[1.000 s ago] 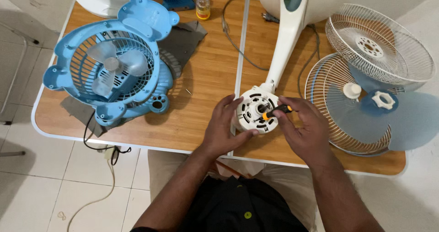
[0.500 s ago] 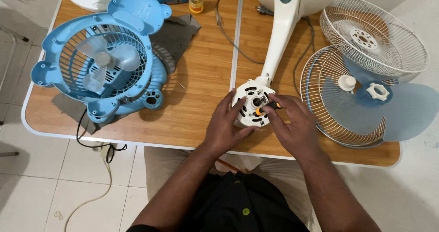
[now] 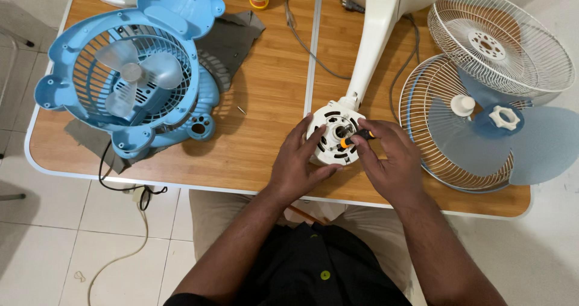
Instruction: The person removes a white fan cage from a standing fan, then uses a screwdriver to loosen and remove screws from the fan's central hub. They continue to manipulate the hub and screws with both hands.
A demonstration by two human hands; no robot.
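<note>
On a wooden folding table, a blue bear-shaped plastic fan lies at left, white wire fan guards and a translucent blue fan blade at right. Near the front edge, the left hand wraps its fingers around a round white fan motor housing; the right hand pinches a small orange-and-black screwdriver against its face.

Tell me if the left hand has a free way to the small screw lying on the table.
Probably yes: the left hand cups the white motor housing, and only bare table lies between it and the screw.
</note>
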